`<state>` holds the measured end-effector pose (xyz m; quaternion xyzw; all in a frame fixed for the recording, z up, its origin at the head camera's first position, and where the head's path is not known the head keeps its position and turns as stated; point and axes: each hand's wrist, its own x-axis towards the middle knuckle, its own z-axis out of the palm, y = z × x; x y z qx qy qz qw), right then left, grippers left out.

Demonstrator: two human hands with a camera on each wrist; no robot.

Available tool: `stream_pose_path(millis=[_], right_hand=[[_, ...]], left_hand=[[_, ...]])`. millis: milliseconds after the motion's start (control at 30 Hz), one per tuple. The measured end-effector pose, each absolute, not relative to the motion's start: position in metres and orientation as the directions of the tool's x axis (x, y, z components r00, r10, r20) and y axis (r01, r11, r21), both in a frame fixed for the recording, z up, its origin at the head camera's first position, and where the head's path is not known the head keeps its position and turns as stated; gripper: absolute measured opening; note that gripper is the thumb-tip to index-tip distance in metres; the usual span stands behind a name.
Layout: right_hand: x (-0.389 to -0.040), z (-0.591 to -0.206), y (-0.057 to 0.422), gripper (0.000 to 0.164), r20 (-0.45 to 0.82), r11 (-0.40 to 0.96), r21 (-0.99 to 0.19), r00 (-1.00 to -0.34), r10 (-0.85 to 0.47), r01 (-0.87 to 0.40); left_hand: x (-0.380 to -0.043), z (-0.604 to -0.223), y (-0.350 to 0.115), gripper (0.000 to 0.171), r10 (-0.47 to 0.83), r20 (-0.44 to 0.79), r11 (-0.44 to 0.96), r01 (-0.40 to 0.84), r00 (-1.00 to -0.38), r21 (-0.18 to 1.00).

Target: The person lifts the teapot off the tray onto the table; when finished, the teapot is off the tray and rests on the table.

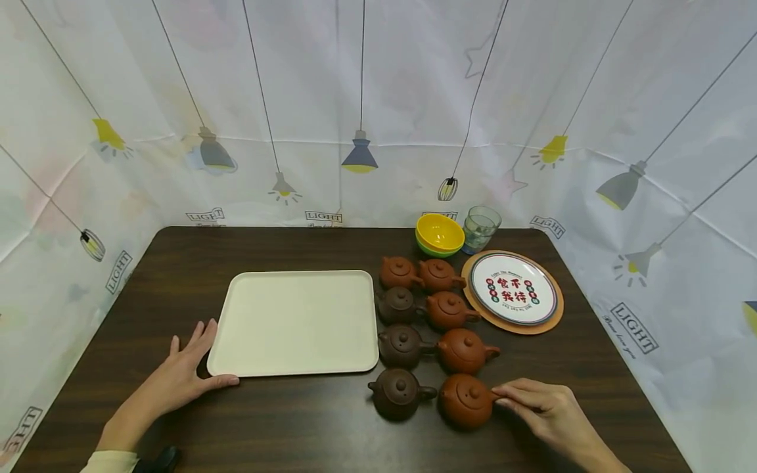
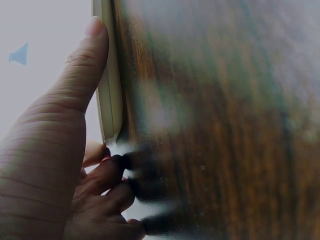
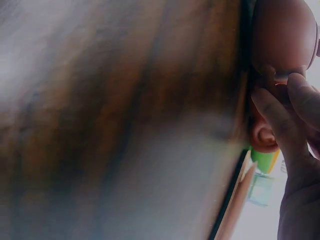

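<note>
A cream rectangular tray (image 1: 296, 322) lies flat on the dark wooden table. My left hand (image 1: 188, 368) rests against its near left corner, thumb along the front edge and fingers spread by the left side; the left wrist view shows the thumb (image 2: 82, 70) laid along the tray rim (image 2: 111, 95). With thumb and fingers, my right hand (image 1: 552, 410) pinches the handle of the nearest reddish-brown teapot (image 1: 464, 402), the front one in the right column. The right wrist view has that teapot (image 3: 285, 37) close up. To its left stands a dark brown teapot (image 1: 396, 394).
Behind stand more teapots in two columns, reddish-brown (image 1: 464, 351) and dark brown (image 1: 402, 346). A printed plate (image 1: 513, 289) sits on a round tan board (image 1: 552, 322) at right. Stacked yellow and green bowls (image 1: 439, 233) and a glass (image 1: 480, 228) are at the back.
</note>
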<state>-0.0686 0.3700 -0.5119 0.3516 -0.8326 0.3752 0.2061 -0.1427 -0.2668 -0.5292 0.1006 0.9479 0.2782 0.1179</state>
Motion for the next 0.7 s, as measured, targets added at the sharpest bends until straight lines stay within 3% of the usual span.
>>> stream_pose_path(millis=[133, 400, 700], right_hand=[[-0.069, -0.514, 0.368, 0.016, 0.629, 0.478, -0.443, -0.643, -0.437, -0.759], [-0.074, -0.515, 0.359, 0.037, 0.708, 0.499, -0.341, -0.567, -0.421, -0.797], [-0.073, -0.495, 0.366, 0.028, 0.671, 0.44, -0.402, -0.585, -0.455, -0.803]], left_hand=[[-0.142, -0.528, -0.267, 0.129, 0.254, -0.17, 0.826, 0.122, -0.952, 0.55], [-0.143, -0.527, -0.268, 0.13, 0.251, -0.17, 0.828, 0.121, -0.953, 0.547], [-0.141, -0.527, -0.268, 0.131, 0.264, -0.163, 0.829, 0.137, -0.951, 0.542]])
